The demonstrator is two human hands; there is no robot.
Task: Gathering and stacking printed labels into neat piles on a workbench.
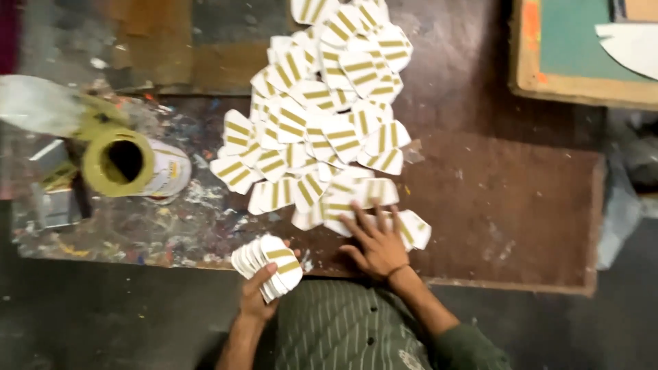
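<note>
My left hand (256, 301) is closed around a fanned stack of white cards with gold stripes (269, 262), held just off the near edge of the board. My right hand (378, 247) lies flat, fingers spread, on the nearest cards of a big loose pile of the same striped cards (329, 116). That pile runs from the near edge up the middle of the brown work board (521, 205) to the top of the view. Below the hands, my green striped clothing fills the bottom centre.
An open round tin with a yellow-green rim (130, 164) lies on the paint-spattered left part of the board, beside a clear plastic bag (34, 103). At the top right sits a green board with a tan border (582, 62), carrying a white cut-out shape (634, 44). Dark floor surrounds everything.
</note>
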